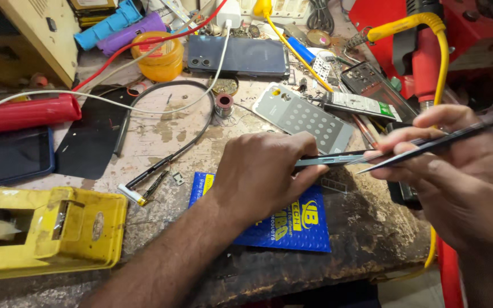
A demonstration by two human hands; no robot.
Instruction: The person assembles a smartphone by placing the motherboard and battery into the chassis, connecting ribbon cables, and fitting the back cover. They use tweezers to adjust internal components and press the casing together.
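Left hand [263,171] grip is clamped on a thin phone [338,160], apparently edge-on. Right hand [463,171] pinches tweezers [429,145] at it. Blue mat [309,228], tape dispenser [47,228] and solder spool [223,105] crowd the table [166,131].

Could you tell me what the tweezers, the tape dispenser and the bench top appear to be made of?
The tweezers in the right hand look like dark, matte-coated metal: thin, rigid, sharply pointed. The tape dispenser looks like moulded yellow plastic, scuffed and grimy. The bench top seems to be worn wood or board; its pale coating has flaked away and its front edge is rough and dark.
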